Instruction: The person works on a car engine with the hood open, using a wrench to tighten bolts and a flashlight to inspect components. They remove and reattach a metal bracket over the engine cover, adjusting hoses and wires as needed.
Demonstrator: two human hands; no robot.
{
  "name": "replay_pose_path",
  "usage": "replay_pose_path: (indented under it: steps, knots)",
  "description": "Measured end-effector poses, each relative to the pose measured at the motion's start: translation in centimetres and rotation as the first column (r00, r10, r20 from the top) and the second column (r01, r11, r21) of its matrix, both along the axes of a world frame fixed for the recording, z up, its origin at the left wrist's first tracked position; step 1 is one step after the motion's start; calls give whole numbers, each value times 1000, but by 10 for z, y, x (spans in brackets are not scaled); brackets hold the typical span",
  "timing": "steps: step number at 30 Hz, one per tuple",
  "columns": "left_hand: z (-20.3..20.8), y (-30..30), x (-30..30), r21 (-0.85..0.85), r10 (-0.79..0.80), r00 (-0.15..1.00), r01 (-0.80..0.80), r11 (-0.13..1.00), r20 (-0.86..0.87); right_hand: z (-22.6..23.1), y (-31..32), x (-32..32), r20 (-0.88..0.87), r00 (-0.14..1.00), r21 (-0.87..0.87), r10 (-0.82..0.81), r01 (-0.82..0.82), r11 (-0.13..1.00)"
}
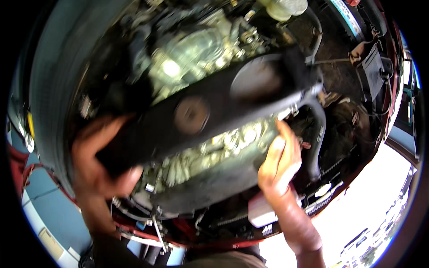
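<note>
A long black plastic engine cover [154, 127] lies slantwise above the engine, blurred by motion. It has a small round disc near its middle and a larger round recess towards its right end. My left hand [96, 156] is wrapped round the cover's near left end, thumb below and fingers above. Just under the cover's lower edge on the right is my right hand [280, 161], fingers stretched upward and close together. Its fingertips come close to the edge; whether they touch it I cannot tell. Below the cover, part of the engine [178, 172] shows.
A black curved hose [318, 138] runs down at the right. A battery [346, 18] sits at the far right, near a pale reservoir [283, 8]. A pale box-like object [263, 210] rests by my right forearm. A thin rod [158, 234] stands at the front edge.
</note>
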State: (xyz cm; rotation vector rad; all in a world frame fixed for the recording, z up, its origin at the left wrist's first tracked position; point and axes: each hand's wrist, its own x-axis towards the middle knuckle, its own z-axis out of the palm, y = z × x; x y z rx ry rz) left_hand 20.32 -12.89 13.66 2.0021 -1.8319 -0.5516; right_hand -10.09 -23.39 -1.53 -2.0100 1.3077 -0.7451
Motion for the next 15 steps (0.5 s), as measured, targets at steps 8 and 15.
replay_pose_path:
  steps: [8, 15]
  knots:
    - [0, -1, 5, 126, 142, 927, -105, 987, -346, 0, 4, 11, -74, 983, 58, -171, 175, 983]
    - [39, 55, 4, 80, 97, 915, -72, 994, -391, -6, -3, 15, -308, 912, 10, -272, 289, 957]
